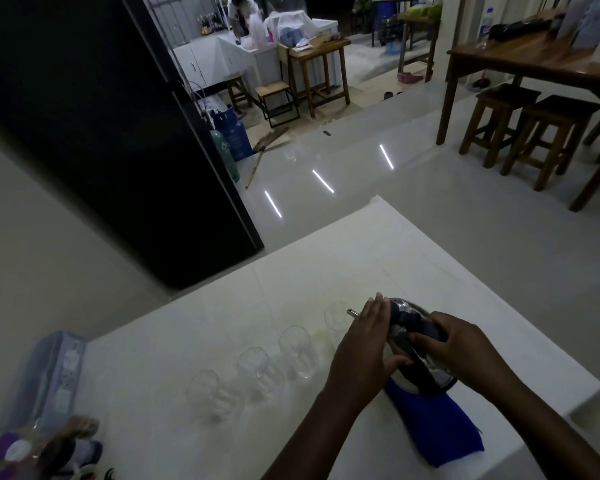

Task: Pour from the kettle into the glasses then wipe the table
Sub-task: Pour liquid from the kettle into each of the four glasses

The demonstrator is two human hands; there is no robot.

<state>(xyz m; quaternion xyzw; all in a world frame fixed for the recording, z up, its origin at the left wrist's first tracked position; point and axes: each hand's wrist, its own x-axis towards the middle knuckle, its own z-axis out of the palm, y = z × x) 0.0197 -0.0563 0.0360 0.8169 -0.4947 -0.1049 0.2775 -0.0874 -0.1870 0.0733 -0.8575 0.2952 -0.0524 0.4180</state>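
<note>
The white worktop (343,271) carries a blue cloth (437,427) at its right, the kettle (413,341) above the cloth's far end, and a row of four clear glasses (297,351). The right hand (465,348) has its grip closed on the kettle's dark handle. The left hand (361,348) presses its open grip against the kettle's side, near the spout (352,312), which points at the farthest glass.
</note>
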